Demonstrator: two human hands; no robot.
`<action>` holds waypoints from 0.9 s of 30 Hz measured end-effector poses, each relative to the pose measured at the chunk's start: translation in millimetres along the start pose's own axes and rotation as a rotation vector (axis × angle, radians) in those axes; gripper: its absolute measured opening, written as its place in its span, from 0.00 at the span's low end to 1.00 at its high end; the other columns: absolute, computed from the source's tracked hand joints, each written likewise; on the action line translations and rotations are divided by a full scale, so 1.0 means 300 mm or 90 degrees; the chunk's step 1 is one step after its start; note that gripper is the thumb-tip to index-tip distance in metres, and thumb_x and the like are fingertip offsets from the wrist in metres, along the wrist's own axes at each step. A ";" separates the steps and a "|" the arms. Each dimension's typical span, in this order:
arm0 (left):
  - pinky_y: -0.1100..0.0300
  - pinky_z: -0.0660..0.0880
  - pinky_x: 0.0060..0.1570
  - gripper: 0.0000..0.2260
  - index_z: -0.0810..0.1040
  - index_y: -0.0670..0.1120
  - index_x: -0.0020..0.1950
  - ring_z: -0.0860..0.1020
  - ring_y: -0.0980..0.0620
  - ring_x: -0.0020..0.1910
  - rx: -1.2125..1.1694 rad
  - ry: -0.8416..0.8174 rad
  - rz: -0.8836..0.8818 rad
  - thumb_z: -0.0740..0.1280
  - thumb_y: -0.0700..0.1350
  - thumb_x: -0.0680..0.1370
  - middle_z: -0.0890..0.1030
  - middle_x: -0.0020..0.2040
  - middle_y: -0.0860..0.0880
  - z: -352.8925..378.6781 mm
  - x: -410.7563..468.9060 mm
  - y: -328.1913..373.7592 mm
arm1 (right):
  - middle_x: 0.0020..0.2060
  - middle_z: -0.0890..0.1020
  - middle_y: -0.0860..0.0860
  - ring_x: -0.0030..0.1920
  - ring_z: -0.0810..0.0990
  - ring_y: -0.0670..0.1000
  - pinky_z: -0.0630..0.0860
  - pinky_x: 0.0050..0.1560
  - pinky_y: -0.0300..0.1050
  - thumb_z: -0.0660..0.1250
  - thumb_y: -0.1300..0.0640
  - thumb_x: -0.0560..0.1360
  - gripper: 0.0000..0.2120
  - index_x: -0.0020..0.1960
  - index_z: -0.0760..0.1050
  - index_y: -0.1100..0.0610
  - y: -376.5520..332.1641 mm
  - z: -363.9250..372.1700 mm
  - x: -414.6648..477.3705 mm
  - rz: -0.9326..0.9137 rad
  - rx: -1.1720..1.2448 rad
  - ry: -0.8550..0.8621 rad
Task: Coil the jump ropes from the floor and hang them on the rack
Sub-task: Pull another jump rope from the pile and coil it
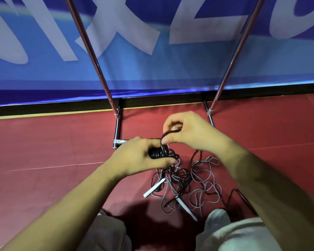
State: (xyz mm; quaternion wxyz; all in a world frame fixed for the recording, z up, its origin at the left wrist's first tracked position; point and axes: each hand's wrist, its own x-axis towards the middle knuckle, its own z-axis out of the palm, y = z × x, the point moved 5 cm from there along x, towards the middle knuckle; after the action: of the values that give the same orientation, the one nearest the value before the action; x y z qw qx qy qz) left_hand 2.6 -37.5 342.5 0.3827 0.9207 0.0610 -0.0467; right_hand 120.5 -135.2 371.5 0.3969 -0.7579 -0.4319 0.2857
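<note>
My left hand (pixel 141 156) grips a tight coil of black jump rope (pixel 159 152) held above the floor. Just above the coil, my right hand (pixel 187 131) pinches a loop of the same black rope. Its loose end trails down into a tangle of black and grey ropes (pixel 194 180) on the red floor (pixel 62 145). Two white handles (pixel 154 187) lie in the tangle, near my knees. The metal rack (pixel 98 66) stands beyond my hands, with two slanted poles and a black base frame.
A blue banner with large white letters (pixel 152 42) hangs behind the rack. My knees and one grey shoe (pixel 217 219) fill the bottom of the view. A thin black handle (pixel 246 200) lies on the floor at the right.
</note>
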 end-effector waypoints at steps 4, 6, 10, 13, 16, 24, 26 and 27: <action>0.64 0.68 0.28 0.05 0.82 0.57 0.48 0.71 0.54 0.28 -0.348 0.079 0.031 0.70 0.55 0.74 0.75 0.31 0.53 -0.036 -0.002 0.047 | 0.31 0.80 0.44 0.33 0.75 0.40 0.72 0.39 0.37 0.75 0.59 0.71 0.05 0.39 0.80 0.52 -0.002 -0.042 0.009 -0.026 0.052 0.086; 0.64 0.67 0.25 0.06 0.81 0.55 0.46 0.70 0.51 0.26 -0.428 0.125 0.023 0.68 0.55 0.75 0.74 0.31 0.47 -0.053 0.005 0.053 | 0.28 0.80 0.41 0.31 0.74 0.38 0.70 0.35 0.33 0.72 0.60 0.74 0.05 0.41 0.83 0.52 -0.007 -0.046 0.011 -0.020 0.059 0.091; 0.62 0.66 0.25 0.18 0.74 0.44 0.59 0.69 0.48 0.24 -0.566 0.172 -0.050 0.65 0.55 0.77 0.75 0.31 0.43 -0.057 0.021 0.017 | 0.23 0.74 0.43 0.24 0.67 0.41 0.63 0.27 0.34 0.69 0.55 0.78 0.07 0.50 0.85 0.54 0.011 -0.027 0.012 0.020 0.044 0.056; 0.61 0.67 0.26 0.16 0.75 0.48 0.62 0.70 0.47 0.25 -0.593 0.168 -0.072 0.64 0.54 0.78 0.76 0.34 0.41 -0.058 0.023 0.003 | 0.24 0.74 0.45 0.23 0.66 0.42 0.63 0.25 0.36 0.67 0.53 0.79 0.08 0.51 0.84 0.53 0.028 -0.020 0.011 0.054 0.037 0.032; 0.60 0.68 0.28 0.13 0.77 0.48 0.62 0.71 0.46 0.28 -0.591 0.200 -0.093 0.66 0.51 0.79 0.77 0.36 0.42 -0.078 0.024 -0.014 | 0.26 0.74 0.47 0.25 0.67 0.43 0.65 0.28 0.37 0.66 0.54 0.79 0.08 0.51 0.84 0.54 0.030 -0.021 0.010 0.052 0.000 0.023; 0.62 0.67 0.26 0.06 0.78 0.51 0.52 0.74 0.46 0.31 -0.513 0.323 -0.228 0.71 0.50 0.77 0.80 0.38 0.44 -0.133 0.012 -0.096 | 0.24 0.72 0.43 0.24 0.70 0.40 0.66 0.31 0.32 0.65 0.58 0.80 0.07 0.55 0.79 0.54 0.030 0.000 -0.010 0.067 -0.059 -0.024; 0.64 0.66 0.24 0.09 0.77 0.51 0.53 0.73 0.48 0.29 -0.420 0.333 -0.226 0.73 0.50 0.76 0.81 0.37 0.48 -0.136 0.012 -0.113 | 0.27 0.71 0.45 0.27 0.67 0.43 0.65 0.32 0.36 0.66 0.56 0.79 0.07 0.54 0.81 0.52 0.027 0.009 -0.006 0.061 -0.105 -0.037; 0.64 0.66 0.24 0.11 0.76 0.52 0.53 0.74 0.48 0.29 -0.337 0.332 -0.215 0.74 0.51 0.75 0.81 0.37 0.52 -0.138 0.011 -0.117 | 0.29 0.72 0.45 0.29 0.67 0.43 0.65 0.34 0.37 0.66 0.55 0.79 0.06 0.54 0.81 0.51 0.022 0.014 -0.005 0.058 -0.122 -0.048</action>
State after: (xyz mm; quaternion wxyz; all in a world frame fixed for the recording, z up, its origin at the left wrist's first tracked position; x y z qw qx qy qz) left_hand 2.4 16.9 346.6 0.5651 0.7483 0.3162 0.1437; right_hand 119.5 -137.1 363.9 0.2926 -0.7999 -0.4372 0.2886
